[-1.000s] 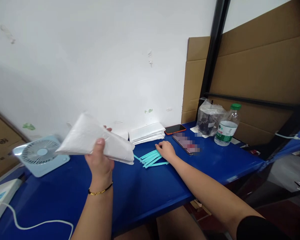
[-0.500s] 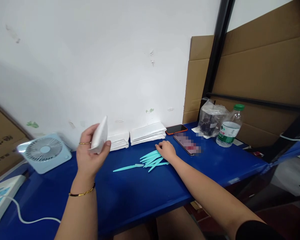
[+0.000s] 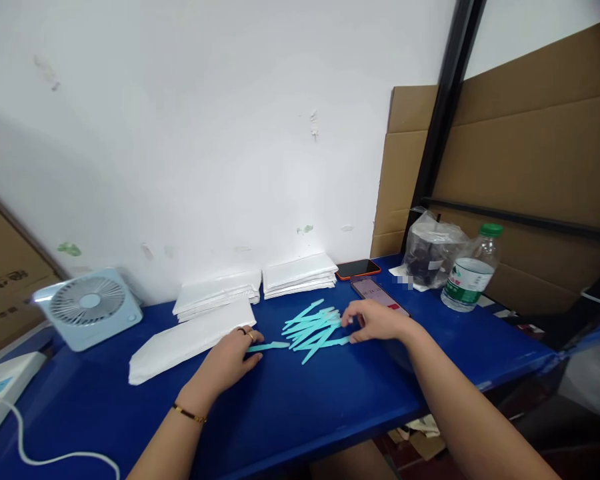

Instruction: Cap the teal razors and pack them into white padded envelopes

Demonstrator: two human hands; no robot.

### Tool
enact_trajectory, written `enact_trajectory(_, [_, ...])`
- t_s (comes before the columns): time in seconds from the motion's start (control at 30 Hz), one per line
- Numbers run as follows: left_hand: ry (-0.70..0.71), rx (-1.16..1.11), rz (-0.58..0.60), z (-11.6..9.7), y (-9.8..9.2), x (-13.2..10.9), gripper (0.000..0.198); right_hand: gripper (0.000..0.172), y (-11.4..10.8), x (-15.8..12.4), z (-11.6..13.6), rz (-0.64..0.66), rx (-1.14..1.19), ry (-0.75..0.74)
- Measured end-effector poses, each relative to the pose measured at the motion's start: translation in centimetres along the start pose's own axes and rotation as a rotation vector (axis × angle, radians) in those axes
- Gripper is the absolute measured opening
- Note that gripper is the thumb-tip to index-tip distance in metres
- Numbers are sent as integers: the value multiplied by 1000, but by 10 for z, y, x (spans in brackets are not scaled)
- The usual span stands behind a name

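On the blue table lies a loose pile of teal eyebrow razors (image 3: pixel 310 327), slim with tapered handles and paler heads. My right hand (image 3: pixel 375 320) is at the pile's right side, thumb and fingers apart, fingertips touching or just above the nearest razors. Left of the pile lies a single teal razor (image 3: pixel 270 347). My left hand (image 3: pixel 233 357) is over its handle end, thumb and fingers apart around it; the tip of the handle is hidden. Beside that hand a long white paper sleeve (image 3: pixel 190 340) rests flat, its right end by my fingers.
Two stacks of folded white sleeves, a left stack (image 3: pixel 217 293) and a right stack (image 3: pixel 300 275), lie against the wall. A blue fan (image 3: pixel 93 307) and a power strip (image 3: pixel 10 387) are leftward. Two phones, a bagged cup (image 3: pixel 427 250) and a water bottle (image 3: pixel 470 270) are rightward.
My left hand has lowered from the air to the single razor, and the white sleeve it held now lies on the table. The right hand has drawn back slightly and the razors are more spread.
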State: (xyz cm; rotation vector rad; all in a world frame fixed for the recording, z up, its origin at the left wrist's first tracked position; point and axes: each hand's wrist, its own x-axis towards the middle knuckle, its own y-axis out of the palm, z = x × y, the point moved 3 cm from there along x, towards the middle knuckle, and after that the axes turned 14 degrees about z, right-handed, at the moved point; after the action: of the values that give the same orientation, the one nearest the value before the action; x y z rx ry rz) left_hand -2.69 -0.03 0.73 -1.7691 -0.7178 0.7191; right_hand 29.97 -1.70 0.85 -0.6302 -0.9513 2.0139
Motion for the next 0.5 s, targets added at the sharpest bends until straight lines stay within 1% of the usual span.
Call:
enact_trajectory(0.07, [-15,-59,46,-4,6,2,17,20,6,-12,0,57,-5,-9])
enact_trajectory(0.13, [-42,-101,71,-3,10,7,14,13,15,-15,6,97,13,-43])
enact_trajectory(0.2, [-41,-132,100,-2,12,14,13,11,27,-10,18,144,25,-103])
enact_trajectory(0.27, [-51,-147,97,-1,11,24,12,11,39,0,33,158,12,-147])
enact_trajectory(0.33, [-76,-148,66,2,8,36,12,10,47,10,46,131,-28,-154])
enact_trajectory(0.4, [-98,-151,40,4,5,49,12,10,50,19,54,85,-80,-153])
enact_trajectory(0.47, [-95,-170,11,4,4,62,16,14,45,24,55,12,-96,-174])
enact_trajectory(0.5, [-80,-191,-20,3,4,67,21,17,40,26,52,-49,-72,-179])
